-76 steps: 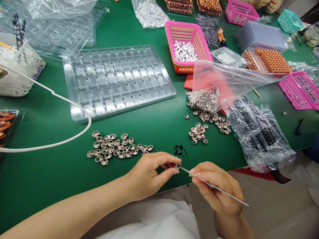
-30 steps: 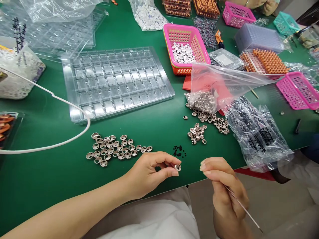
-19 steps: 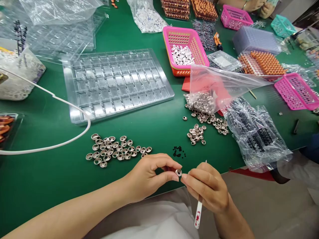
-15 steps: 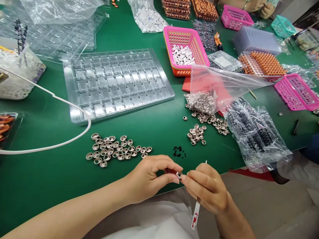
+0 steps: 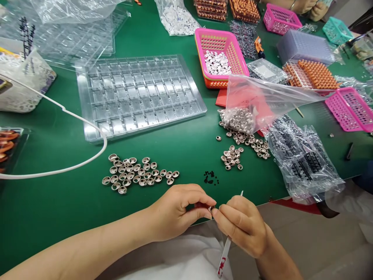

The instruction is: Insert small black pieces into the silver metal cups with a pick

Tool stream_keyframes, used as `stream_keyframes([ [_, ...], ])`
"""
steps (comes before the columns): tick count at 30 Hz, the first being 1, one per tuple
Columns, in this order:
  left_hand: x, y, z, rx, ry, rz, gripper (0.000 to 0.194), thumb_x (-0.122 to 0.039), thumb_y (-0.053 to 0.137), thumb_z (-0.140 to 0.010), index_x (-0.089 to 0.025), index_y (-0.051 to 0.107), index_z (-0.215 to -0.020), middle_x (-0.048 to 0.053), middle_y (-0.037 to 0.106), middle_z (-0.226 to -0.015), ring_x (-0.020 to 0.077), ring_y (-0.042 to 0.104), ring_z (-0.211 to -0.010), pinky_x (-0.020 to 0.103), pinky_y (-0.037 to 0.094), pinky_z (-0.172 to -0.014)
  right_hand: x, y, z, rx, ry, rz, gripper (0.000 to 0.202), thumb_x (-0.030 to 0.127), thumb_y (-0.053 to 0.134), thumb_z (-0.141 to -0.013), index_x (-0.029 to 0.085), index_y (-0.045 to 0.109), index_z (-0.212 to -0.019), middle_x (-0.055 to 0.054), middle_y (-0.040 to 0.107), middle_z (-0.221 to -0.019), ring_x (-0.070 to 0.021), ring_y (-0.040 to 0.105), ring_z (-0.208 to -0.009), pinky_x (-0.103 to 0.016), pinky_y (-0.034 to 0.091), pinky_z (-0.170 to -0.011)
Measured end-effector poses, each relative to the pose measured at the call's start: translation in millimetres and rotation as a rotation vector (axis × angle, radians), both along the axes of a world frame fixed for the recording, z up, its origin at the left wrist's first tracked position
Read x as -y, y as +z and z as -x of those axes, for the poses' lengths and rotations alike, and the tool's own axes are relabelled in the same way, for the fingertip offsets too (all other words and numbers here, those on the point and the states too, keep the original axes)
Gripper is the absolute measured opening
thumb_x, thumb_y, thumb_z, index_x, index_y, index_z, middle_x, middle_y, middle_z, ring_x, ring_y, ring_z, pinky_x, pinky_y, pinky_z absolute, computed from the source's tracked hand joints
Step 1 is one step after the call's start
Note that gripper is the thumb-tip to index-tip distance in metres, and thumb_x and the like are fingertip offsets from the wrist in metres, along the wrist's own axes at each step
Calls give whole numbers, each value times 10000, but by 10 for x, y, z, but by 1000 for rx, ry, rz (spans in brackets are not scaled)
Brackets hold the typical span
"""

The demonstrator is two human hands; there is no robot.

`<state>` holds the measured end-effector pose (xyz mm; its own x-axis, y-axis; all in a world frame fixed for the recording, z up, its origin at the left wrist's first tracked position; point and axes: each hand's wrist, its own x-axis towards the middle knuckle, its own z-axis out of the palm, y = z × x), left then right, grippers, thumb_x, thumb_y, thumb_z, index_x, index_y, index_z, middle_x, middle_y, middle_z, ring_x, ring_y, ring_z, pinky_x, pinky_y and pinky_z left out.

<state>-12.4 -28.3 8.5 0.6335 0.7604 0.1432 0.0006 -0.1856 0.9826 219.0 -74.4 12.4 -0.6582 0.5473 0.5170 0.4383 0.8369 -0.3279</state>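
Between the thumb and index finger of my left hand (image 5: 182, 212) is a small silver ring-shaped part (image 5: 211, 209), mostly covered by fingers. My right hand (image 5: 243, 223) meets it from the other side, its fingertips touching the part. Held in the same right hand are slim white tweezers (image 5: 223, 258), the pointed tip up and the red-marked end down. Just beyond my hands lie tiny black pieces (image 5: 210, 177). A spread of silver ring-shaped parts (image 5: 132, 173) is on the left, and a smaller heap of them (image 5: 231, 157) on the right.
A clear compartment tray (image 5: 140, 97) lies on the green table (image 5: 72, 210). Behind are a pink basket (image 5: 244, 64) of white pieces and a bag of silver parts (image 5: 240, 118). A plastic bag with black parts (image 5: 304, 163) lies right; a white cord (image 5: 96, 153) curves left. Another person's hands (image 5: 314, 9) show far right.
The silver part has turned between my fingertips and shows less of its opening. My right hand has tilted the lower end of the tweezers leftward. The view has shifted slightly.
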Motion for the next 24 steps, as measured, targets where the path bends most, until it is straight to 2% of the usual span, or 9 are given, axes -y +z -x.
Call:
stream_keyframes([
  [14, 35, 1, -5, 28, 6, -33, 142, -67, 682, -907, -62, 752, -1030, 107, 760, -802, 159, 711, -709, 216, 576, -669, -22, 119, 19, 15, 37, 41, 345, 69, 367, -987, 3, 674, -1130, -150, 705, -941, -200, 609, -750, -340, 438, -545],
  [24, 91, 41, -19, 27, 46, 30, 154, -41, 655, -884, -109, 746, -988, 78, 762, -805, 142, 692, -695, 195, 557, -639, -11, 103, 37, -13, 62, 6, 361, 60, 360, -962, -39, 678, -1102, -178, 685, -969, -209, 604, -770, -346, 454, -520],
])
